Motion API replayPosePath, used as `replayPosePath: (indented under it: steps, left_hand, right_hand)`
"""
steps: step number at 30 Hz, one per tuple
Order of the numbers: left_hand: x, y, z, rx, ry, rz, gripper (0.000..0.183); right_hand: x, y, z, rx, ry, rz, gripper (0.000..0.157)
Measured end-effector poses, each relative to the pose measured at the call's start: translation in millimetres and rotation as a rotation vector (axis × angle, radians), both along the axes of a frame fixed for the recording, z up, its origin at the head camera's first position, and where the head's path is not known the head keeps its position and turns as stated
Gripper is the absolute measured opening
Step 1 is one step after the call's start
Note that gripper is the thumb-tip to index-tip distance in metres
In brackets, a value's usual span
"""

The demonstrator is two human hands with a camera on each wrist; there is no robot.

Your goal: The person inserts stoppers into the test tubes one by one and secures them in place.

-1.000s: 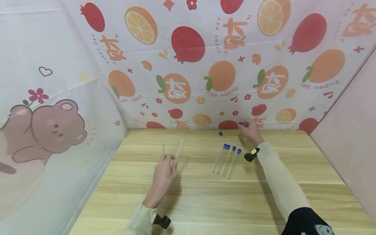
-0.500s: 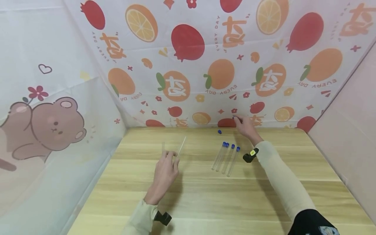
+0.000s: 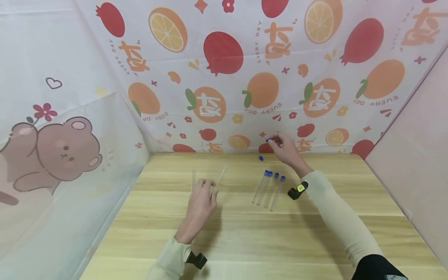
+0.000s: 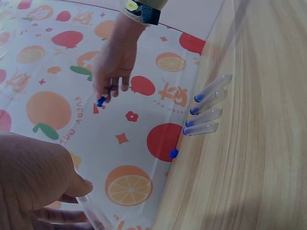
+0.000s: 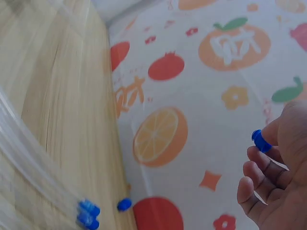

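My left hand is over the left half of the table, gripping a clear test tube that slants up to the right. The left wrist view shows this tube between thumb and fingers. Near the back edge, my right hand pinches a small blue cap between thumb and forefinger, its other fingers loosely bent. Below the right hand, a loose blue cap lies on the table. Another clear tube shows just beyond the left hand, partly hidden by it.
Several test tubes with blue caps lie side by side right of the middle of the wooden table. A fruit-print cloth hangs along the back edge, a bear-print cloth on the left, and a pale panel stands right.
My right hand has moved left along the back edge, carrying the blue cap. The left hand has shifted slightly right with the test tube, which leans further right.
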State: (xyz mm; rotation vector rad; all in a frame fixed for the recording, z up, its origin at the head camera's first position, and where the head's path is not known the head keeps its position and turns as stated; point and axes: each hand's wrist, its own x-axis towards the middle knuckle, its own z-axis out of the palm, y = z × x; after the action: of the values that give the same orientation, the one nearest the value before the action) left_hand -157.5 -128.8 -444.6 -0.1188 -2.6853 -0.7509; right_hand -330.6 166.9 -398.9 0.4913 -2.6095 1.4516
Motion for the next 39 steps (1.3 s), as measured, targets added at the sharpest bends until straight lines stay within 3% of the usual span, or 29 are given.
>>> replayPosePath:
  steps: [17,39]
  left_hand:
    - [3.7,9.5,4.2,0.000,-0.008,-0.026,0.021]
    - [-2.3,20.4,11.7,-0.019,0.021,-0.062,0.020]
  right_hand:
    - [32.4,-30.1,20.9,-0.024,0.119,0.169,0.029]
    - [58.4,-49.7,22.8,-0.016,0.057,0.270,0.021]
